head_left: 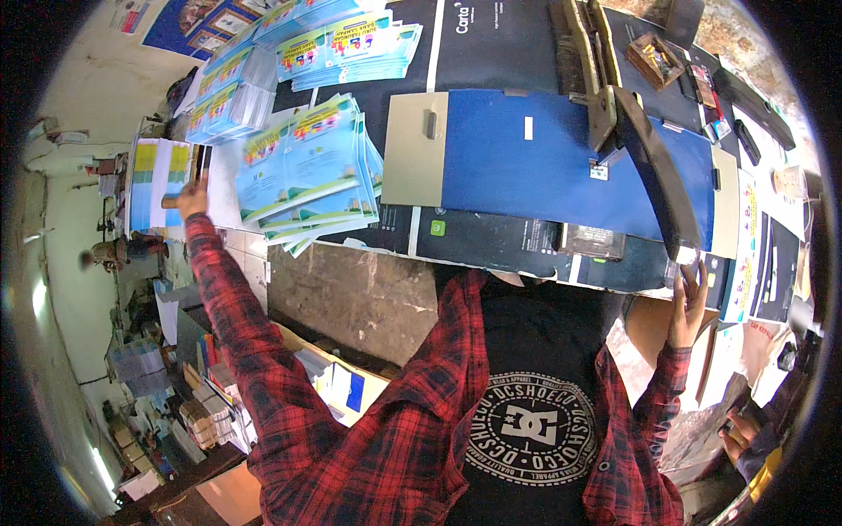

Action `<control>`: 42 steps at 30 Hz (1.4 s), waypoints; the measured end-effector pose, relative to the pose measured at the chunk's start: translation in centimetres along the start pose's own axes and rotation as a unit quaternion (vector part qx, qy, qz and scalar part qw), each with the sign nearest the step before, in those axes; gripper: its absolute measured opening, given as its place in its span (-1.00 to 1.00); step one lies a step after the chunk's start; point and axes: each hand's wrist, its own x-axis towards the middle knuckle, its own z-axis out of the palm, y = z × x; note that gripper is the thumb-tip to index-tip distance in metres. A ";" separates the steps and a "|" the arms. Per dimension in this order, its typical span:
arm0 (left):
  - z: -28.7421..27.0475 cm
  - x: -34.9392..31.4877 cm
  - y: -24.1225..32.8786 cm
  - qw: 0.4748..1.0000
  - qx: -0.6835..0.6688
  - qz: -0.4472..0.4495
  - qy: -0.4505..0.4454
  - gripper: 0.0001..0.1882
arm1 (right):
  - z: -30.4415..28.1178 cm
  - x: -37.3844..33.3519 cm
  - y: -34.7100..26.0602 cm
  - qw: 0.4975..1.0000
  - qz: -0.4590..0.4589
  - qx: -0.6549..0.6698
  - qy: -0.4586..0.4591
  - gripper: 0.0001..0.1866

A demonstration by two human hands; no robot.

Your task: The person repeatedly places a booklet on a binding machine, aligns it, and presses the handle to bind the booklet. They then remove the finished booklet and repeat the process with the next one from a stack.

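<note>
Stretched far out to the left, my left hand (193, 200) is at the edge of a stack of printed sheets (145, 186) with yellow and blue bands. Its thumb and a finger look spread, and I make out nothing held. Beside it lie fanned light-blue printed booklets (307, 171). My right hand (688, 307) is raised at the near end of a long dark lever arm (653, 167), fingers extended against its tip. The lever rises from a tabletop device whose board is blue (500, 158) with beige end pieces. Whether the fingers press on the lever is unclear.
More booklet stacks (232, 92) stand at the far left of the black-covered table (491, 44). A small wooden box (653, 61) and loose tools lie at the far right. Another person's hand (744, 430) shows at the lower right. Shelved paper bundles (140, 368) fill the lower left.
</note>
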 end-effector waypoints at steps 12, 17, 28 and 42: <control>6.0 -6.0 0.8 0.975 -0.164 0.135 -0.069 -0.58 | -15.9 7.6 1.7 0.923 -0.028 -0.314 0.222 -0.36; 10.7 -17.0 -0.6 0.969 -0.193 0.048 -0.144 -0.57 | -21.5 11.4 5.5 0.871 0.060 -0.434 0.223 -0.15; 9.9 -25.6 5.9 0.972 -0.162 0.042 -0.163 -0.59 | -20.6 16.5 4.6 0.857 0.198 -0.457 0.130 0.13; -9.4 -29.6 32.3 0.635 -0.526 0.544 -0.157 -0.61 | -23.0 17.1 7.5 0.895 0.234 -0.289 0.244 -0.41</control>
